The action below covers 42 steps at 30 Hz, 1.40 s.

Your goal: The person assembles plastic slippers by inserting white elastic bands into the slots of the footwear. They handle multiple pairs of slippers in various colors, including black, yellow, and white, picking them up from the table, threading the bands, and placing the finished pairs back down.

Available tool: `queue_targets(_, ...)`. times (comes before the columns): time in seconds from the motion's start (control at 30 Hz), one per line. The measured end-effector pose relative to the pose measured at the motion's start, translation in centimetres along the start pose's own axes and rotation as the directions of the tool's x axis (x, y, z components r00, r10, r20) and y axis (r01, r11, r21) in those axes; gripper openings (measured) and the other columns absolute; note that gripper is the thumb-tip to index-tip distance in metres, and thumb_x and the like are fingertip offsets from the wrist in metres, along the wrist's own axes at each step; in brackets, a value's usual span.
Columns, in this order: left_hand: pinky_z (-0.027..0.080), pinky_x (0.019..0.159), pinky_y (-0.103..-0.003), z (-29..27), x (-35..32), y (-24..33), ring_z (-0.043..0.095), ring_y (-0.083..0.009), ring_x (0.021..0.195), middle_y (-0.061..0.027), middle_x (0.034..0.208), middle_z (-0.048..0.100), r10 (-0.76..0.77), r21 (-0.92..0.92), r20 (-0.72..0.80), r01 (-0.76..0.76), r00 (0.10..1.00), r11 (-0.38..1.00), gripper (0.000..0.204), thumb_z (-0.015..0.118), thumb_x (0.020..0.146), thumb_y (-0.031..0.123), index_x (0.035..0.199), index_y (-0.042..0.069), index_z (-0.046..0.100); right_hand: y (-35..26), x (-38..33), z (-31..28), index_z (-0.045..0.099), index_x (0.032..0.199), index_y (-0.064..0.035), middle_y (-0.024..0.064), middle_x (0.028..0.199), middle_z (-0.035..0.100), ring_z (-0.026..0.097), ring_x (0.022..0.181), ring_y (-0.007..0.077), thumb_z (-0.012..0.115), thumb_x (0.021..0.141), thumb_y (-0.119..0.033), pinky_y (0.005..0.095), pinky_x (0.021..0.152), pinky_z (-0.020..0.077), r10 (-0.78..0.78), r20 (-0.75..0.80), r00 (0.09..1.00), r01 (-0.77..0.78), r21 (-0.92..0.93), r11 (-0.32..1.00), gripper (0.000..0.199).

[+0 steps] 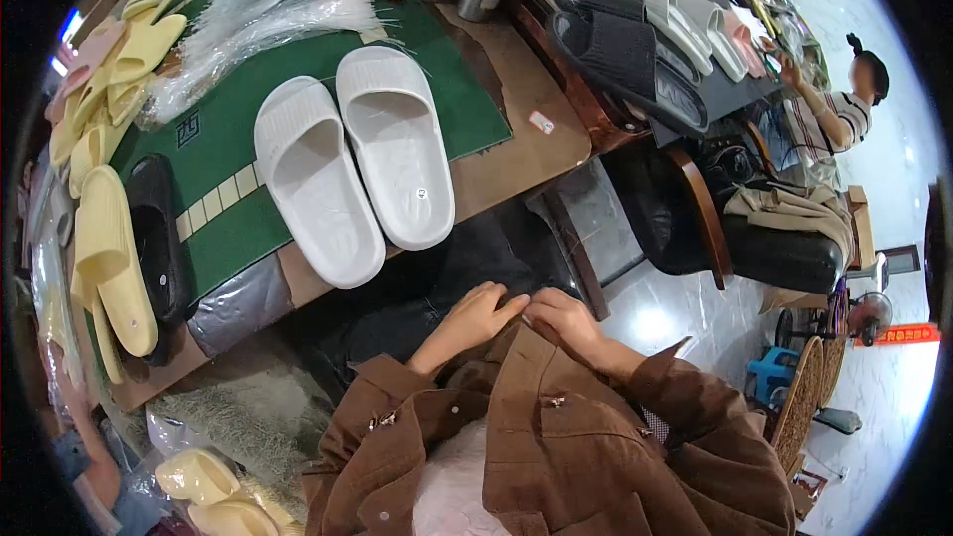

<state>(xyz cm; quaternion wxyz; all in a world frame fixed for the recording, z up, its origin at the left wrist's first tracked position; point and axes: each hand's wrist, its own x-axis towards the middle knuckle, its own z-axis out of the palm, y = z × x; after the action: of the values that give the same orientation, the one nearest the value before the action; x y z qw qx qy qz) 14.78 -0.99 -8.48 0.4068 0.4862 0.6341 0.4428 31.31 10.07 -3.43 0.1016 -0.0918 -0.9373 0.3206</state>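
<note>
- Left hand [481,320]: fingers bent, thumb toward the other hand. Can't tell if it pinches anything.
- Right hand [571,326]: fingers curled in, tips meeting the left's. Contents hidden, so can't tell there either.
- Both sit lower centre of frame, at the front edge of the brown jacket [586,447], well apart from the footwear.
- 2 white slippers, left one [318,184] and right one [397,154], lie upper left of centre on the green mat [475,104], side by side, heels at the near edge of the table [531,154].
- My read: small fingertip work. Best done with 1 hand steadying, the other making short moves, wrists low.
- Turning the fingers outward would give a better view of the pinch.
- Keep elbows and cuffs off those 2 heels; a bump could skew the pair.
- Clear plastic strands [288,15], upper left, look easy to snag; avoid dragging sleeves there.
</note>
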Motion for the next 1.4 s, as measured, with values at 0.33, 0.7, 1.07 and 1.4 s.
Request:
queue_targets(0.33, 0.044, 0.077, -0.043, 0.2, -0.1, -0.6, 0.056, -0.0377, 0.086, -0.0236, 0.088, 0.058, -0.073, 0.08, 0.079, 0.067, 0.994, 0.995, 0.05, 0.055, 0.094, 0.039, 0.085, -0.009, 0.062, -0.4, -1.0, -1.0, 0.057, 0.094, 0.0019, 0.0145, 0.081, 0.061, 0.065, 0.078, 0.0255, 0.068, 0.082, -0.002, 0.0353, 0.069, 0.0506, 0.385, 0.226, 0.895, -0.43, 0.207, 0.879, 0.017)
queue_targets(0.7, 0.044, 0.079, -0.045, 1.6, 0.4, -1.1, 0.057, -0.0393, 0.09, -0.0224, 0.094, 0.06, -0.101, 0.015, 0.011, 0.101, 0.995, 0.995, 0.045, 0.057, 0.09, 0.039, 0.083, -0.005, 0.06, 3.1, -1.6, 4.0, 0.046, 0.105, -0.0053, 0.0107, 0.087, 0.055, 0.056, 0.077, 0.0278, 0.063, 0.081, -0.009, 0.0387, 0.07, 0.0437, 0.501, -0.143, 0.853, -0.51, -0.034, 0.859, 0.029)
queue_targets(1.07, 0.048, 0.082, -0.039, -5.1, -2.1, 4.6, 0.059, -0.0336, 0.097, -0.0162, 0.099, 0.059, 0.146, 0.177, -0.023, -0.14, 0.989, 0.974, 0.023, 0.058, 0.091, 0.02, 0.099, 0.0, 0.063, 1.3, 5.0, -1.8, 0.055, 0.112, 0.0005, 0.0161, 0.107, 0.054, 0.051, 0.104, 0.0361, 0.065, 0.074, -0.007, 0.0441, 0.087, 0.0442, 0.014, 0.561, 0.827, 0.156, -0.254, 0.955, 0.039)
queue_targets(1.4, 0.048, 0.083, -0.041, -15.6, -6.5, 8.6, 0.058, -0.0342, 0.097, -0.0179, 0.111, 0.057, 0.266, 0.455, -0.656, 0.089, 0.706, 0.886, 0.031, 0.06, 0.087, 0.004, 0.116, -0.004, 0.055, -4.7, 19.4, -5.2, 0.058, 0.109, -0.0024, 0.0106, 0.105, 0.059, 0.06, 0.093, 0.0292, 0.062, 0.075, -0.006, 0.0383, 0.077, 0.0511, -0.375, 0.01, 0.927, 0.361, -0.292, 0.886, 0.034)
